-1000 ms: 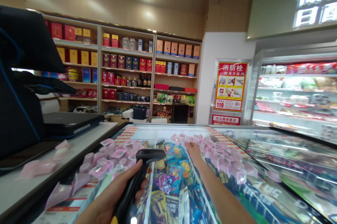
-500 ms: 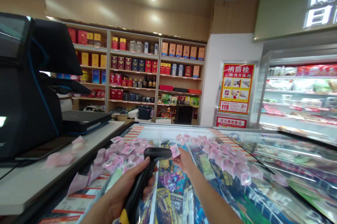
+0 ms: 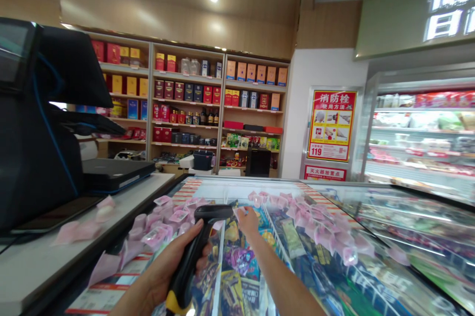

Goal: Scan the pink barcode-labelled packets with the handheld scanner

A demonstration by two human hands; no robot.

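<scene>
My left hand (image 3: 167,264) is wrapped round the grip of a black and yellow barcode scanner (image 3: 214,212), held upright with its head pointing right. Just right of the scanner head, my right hand (image 3: 248,223) pinches a small pink cup-like pack (image 3: 235,213), mostly hidden by the fingers. Both hands are above the glass top of a chest freezer. A heap of similar pink packs (image 3: 176,217), some with white barcode labels, lies left of the scanner. Another row of pink packs (image 3: 315,224) stretches along the glass to the right.
Wrapped frozen treats (image 3: 237,256) show beneath the glass. A counter on the left bears a black checkout terminal (image 3: 29,132) and a few pink packs (image 3: 77,231). Shelves of boxed bottles (image 3: 185,90) stand at the back, beside a red fire-hydrant poster (image 3: 333,125). A lit refrigerated cabinet (image 3: 423,132) is at right.
The scanner in my left hand has shifted slightly left. My right hand has moved a little left and turned, so the pink pack's barcode face no longer shows towards me.
</scene>
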